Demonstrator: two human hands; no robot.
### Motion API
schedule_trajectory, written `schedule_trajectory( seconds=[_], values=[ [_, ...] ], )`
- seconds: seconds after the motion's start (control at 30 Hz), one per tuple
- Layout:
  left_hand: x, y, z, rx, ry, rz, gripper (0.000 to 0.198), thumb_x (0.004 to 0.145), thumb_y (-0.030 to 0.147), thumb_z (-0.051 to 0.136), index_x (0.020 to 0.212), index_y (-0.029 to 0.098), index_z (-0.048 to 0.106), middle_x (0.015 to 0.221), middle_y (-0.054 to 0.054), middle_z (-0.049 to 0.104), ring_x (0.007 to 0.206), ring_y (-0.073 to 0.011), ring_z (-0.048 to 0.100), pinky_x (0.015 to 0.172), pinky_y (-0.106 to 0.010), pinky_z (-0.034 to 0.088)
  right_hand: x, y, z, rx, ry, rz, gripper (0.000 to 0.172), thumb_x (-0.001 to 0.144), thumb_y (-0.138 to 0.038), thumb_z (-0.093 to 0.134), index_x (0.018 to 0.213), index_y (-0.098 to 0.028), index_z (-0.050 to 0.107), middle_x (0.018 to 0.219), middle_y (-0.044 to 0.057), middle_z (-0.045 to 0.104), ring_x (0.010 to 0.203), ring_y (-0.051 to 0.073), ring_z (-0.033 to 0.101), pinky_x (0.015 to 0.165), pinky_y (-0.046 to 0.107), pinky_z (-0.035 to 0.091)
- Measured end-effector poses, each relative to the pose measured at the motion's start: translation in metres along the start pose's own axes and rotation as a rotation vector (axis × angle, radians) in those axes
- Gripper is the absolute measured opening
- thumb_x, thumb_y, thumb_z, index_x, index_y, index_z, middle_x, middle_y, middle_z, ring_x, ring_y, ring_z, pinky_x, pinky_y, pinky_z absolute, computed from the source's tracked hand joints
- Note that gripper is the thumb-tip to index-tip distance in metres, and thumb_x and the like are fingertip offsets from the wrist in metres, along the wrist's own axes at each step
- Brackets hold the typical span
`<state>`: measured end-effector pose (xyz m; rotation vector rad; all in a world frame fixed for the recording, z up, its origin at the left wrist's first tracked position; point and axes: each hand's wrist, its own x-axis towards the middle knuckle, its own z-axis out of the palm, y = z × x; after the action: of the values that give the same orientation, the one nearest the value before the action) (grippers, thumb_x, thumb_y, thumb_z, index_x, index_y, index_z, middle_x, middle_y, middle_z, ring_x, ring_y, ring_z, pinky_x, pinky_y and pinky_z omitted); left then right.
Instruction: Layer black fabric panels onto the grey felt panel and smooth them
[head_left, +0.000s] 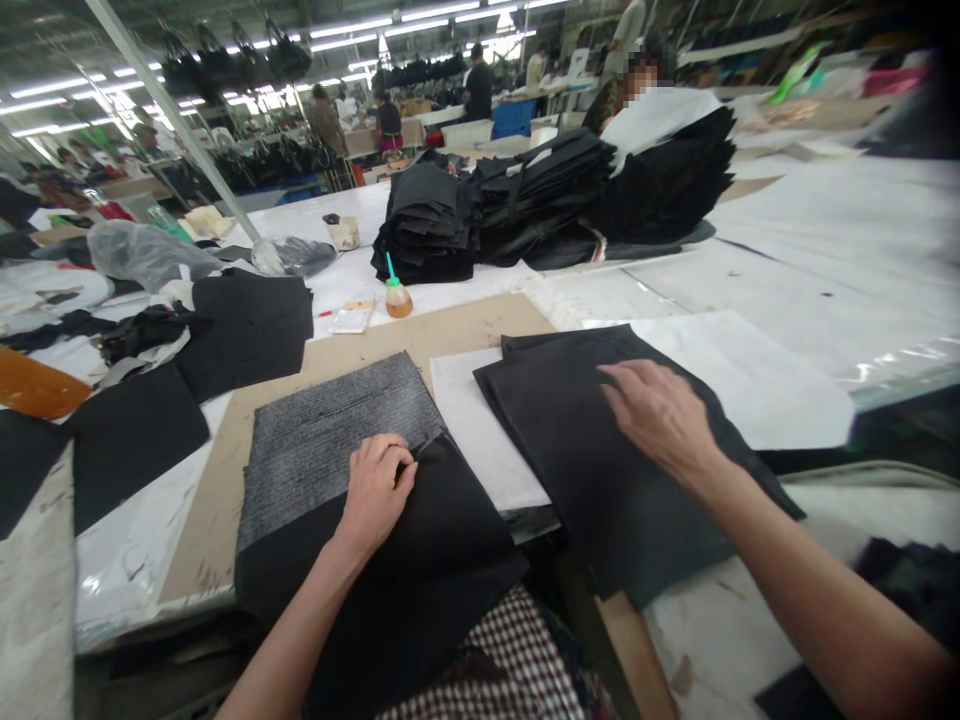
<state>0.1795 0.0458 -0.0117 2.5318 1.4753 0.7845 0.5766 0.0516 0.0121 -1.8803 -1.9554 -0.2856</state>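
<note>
Lying beneath the left hand [381, 488], a black sheet [457, 530] overlaps a grey textured piece [330, 425] and hangs past the near edge of the desk [817, 250]. That hand's fingers curl by the sheet's upper edge; whether they pinch it, I cannot tell. Over to the right, loosely spread and slightly blurred, the right hand [664, 412] is over a few overlapping black pieces [559, 440], contact unclear. Between both groups shows a white sheet [480, 425]
</note>
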Motion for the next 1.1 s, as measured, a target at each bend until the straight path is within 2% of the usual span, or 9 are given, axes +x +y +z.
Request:
schedule_trajectory(
  seconds=[0.13,0.23,0.3,0.43,0.63,0.87,0.93,1.0,1.1],
  values=[
    [-0.003,0.006,-0.001,0.029,0.002,0.094,0.008,0.095,0.016,0.054,0.089,0.020,0.053,0.110,-0.007,0.061,0.108,-0.0228,0.053,0.094,-0.043,0.038,0.005,-0.100,0.002,0.637,-0.209,-0.429,0.032,0.103,-0.029,0.042,0.132,-0.021,0.055,0.126,0.009,0.061,0.114,0.019,0.056,0.098,0.035,0.044],
    [-0.004,0.004,-0.002,0.026,-0.047,0.151,0.007,0.097,0.017,0.052,0.090,0.020,0.052,0.106,-0.005,0.062,0.103,-0.0202,0.055,0.095,-0.042,0.036,0.010,-0.152,0.018,0.723,-0.308,-0.709,0.039,0.101,-0.031,0.050,0.139,-0.021,0.049,0.132,0.009,0.059,0.122,0.021,0.050,0.104,0.041,0.039],
    [-0.004,0.002,-0.002,0.028,-0.087,0.159,0.008,0.098,0.018,0.050,0.091,0.020,0.051,0.100,-0.003,0.064,0.097,-0.0184,0.057,0.095,-0.042,0.035,0.016,-0.167,0.033,0.659,-0.341,-0.776,0.042,0.097,-0.034,0.058,0.136,-0.020,0.052,0.124,0.009,0.062,0.116,0.022,0.051,0.103,0.042,0.036],
    [-0.004,0.000,-0.003,0.054,-0.112,0.144,0.011,0.100,0.019,0.046,0.093,0.020,0.053,0.093,-0.001,0.063,0.089,-0.0171,0.056,0.095,-0.041,0.034,0.026,-0.174,0.053,0.468,-0.349,-0.762,0.029,0.093,-0.037,0.064,0.116,-0.019,0.064,0.102,0.007,0.066,0.098,0.023,0.052,0.096,0.043,0.032],
    [-0.005,0.001,-0.003,0.090,-0.101,0.199,0.015,0.101,0.018,0.043,0.095,0.019,0.056,0.094,-0.003,0.063,0.089,-0.0172,0.056,0.096,-0.041,0.034,0.030,-0.195,0.041,0.231,-0.334,-0.715,0.021,0.084,-0.037,0.070,0.085,-0.016,0.066,0.088,0.007,0.062,0.094,0.025,0.049,0.090,0.042,0.029],
    [-0.012,-0.001,-0.008,0.136,-0.065,0.247,0.016,0.099,0.016,0.043,0.094,0.019,0.057,0.097,-0.004,0.066,0.089,-0.0176,0.058,0.096,-0.041,0.036,0.039,-0.204,0.026,0.214,-0.251,-0.720,0.019,0.076,-0.033,0.075,0.082,-0.017,0.067,0.123,0.012,0.056,0.112,0.031,0.046,0.096,0.047,0.030],
    [-0.014,0.000,-0.008,0.119,-0.048,0.232,0.014,0.099,0.016,0.043,0.098,0.019,0.057,0.100,-0.004,0.066,0.092,-0.0181,0.059,0.097,-0.041,0.037,0.040,-0.203,0.031,0.349,-0.320,-0.677,0.017,0.077,-0.030,0.074,0.085,-0.018,0.066,0.117,0.009,0.060,0.108,0.028,0.050,0.094,0.043,0.034],
    [-0.016,-0.001,-0.009,0.079,-0.012,0.183,0.014,0.099,0.018,0.046,0.110,0.019,0.054,0.108,-0.006,0.066,0.101,-0.0192,0.060,0.099,-0.041,0.037,0.037,-0.201,0.040,0.542,-0.495,-0.599,0.016,0.082,-0.027,0.070,0.095,-0.020,0.064,0.101,0.004,0.065,0.094,0.021,0.057,0.084,0.035,0.040],
    [-0.019,-0.007,-0.014,0.042,0.019,0.093,0.045,0.097,0.026,0.054,0.138,0.016,0.038,0.121,-0.010,0.063,0.112,-0.0205,0.059,0.100,-0.040,0.039,0.030,-0.201,0.054,0.705,-0.665,-0.433,0.021,0.085,-0.028,0.067,0.104,-0.023,0.063,0.091,0.000,0.067,0.083,0.018,0.061,0.075,0.029,0.042]
  ],
)
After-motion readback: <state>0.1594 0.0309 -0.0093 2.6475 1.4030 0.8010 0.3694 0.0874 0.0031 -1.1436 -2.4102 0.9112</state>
